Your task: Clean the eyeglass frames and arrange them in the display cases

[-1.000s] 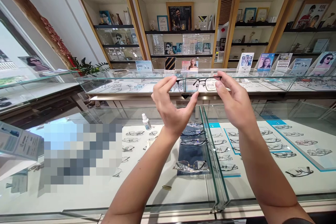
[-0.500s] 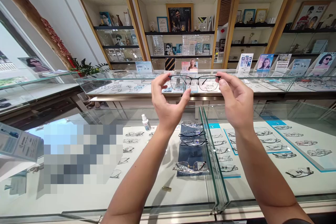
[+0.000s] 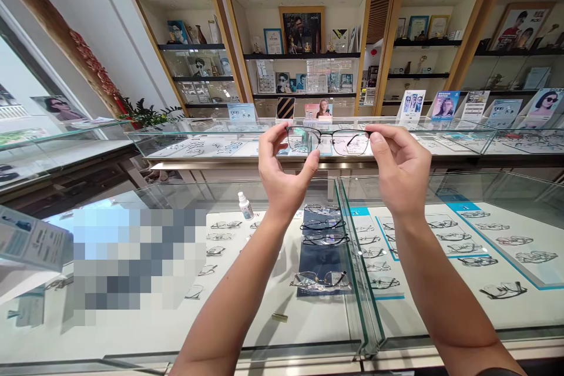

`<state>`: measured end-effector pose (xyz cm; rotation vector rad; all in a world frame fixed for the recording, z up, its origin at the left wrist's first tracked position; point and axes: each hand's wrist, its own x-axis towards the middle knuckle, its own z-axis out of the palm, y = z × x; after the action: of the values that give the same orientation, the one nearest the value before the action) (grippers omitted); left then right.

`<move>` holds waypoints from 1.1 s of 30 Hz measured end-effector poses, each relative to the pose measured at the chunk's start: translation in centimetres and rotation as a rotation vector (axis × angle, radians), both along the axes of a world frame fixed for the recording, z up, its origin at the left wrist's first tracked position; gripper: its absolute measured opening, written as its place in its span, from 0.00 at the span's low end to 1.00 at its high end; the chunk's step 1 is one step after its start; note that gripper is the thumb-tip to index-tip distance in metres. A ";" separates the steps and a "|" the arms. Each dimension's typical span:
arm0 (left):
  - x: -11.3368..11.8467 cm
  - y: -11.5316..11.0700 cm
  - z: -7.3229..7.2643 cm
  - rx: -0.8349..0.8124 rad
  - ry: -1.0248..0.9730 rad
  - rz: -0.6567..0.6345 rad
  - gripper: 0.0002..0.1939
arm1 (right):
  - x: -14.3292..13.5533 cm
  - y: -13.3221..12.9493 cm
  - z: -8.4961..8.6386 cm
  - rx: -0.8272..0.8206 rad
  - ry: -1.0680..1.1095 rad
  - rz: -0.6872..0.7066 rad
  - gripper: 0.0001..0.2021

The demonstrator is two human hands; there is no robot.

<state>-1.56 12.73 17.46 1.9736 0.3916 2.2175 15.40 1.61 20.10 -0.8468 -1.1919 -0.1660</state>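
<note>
A pair of eyeglasses (image 3: pixel 326 134) with a thin dark frame and clear lenses is held up in the air between my two hands. The fingers of my left hand (image 3: pixel 284 173) are closed on its left end, with the thumb raised below the left lens. At the other end, my right hand (image 3: pixel 400 167) pinches the frame between thumb and fingers. The temples point away from me and are mostly hidden behind the lenses and fingers. Below my hands, several more glasses (image 3: pixel 324 239) lie on a dark blue panel (image 3: pixel 319 261) inside the glass display case (image 3: pixel 358 305).
A small white bottle (image 3: pixel 245 207) stands to the left of my left forearm. Glasses (image 3: pixel 458 236) lie in rows in the right-hand case. Beyond is another glass counter (image 3: pixel 207 155) with upright cards (image 3: pixel 412 107). Wooden-framed shelves (image 3: pixel 227 41) line the back wall.
Both hands and the eyeglasses have shifted slightly to the right, and the frame is tilted a little differently. Both hands keep hold of it.
</note>
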 end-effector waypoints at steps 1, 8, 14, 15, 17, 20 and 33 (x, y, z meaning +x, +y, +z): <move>0.0 0.0 0.0 0.004 0.000 0.006 0.34 | 0.0 0.0 0.0 0.003 -0.002 -0.003 0.09; 0.1 -0.1 0.0 0.023 -0.006 0.030 0.34 | -0.2 -0.2 0.1 0.000 -0.014 -0.011 0.09; 0.1 0.1 0.1 -0.010 -0.003 0.017 0.34 | -0.4 -0.3 0.2 0.006 -0.028 -0.026 0.08; 0.1 0.1 0.1 -0.012 -0.003 0.008 0.34 | -0.5 -0.4 0.2 0.009 -0.029 -0.025 0.08; 0.0 0.2 0.1 -0.015 -0.009 -0.014 0.34 | -0.6 -0.4 0.2 0.017 -0.031 -0.013 0.08; 0.1 0.4 0.1 -0.024 -0.018 -0.046 0.34 | -0.7 -0.7 0.3 0.029 -0.030 0.037 0.07; 0.7 0.8 -0.4 -0.060 -0.008 -0.127 0.34 | -0.8 -0.8 0.3 0.006 0.005 0.174 0.08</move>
<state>-0.88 13.55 17.08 1.9035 0.3186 2.1105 14.57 0.79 20.43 -0.7342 -1.2530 -0.0255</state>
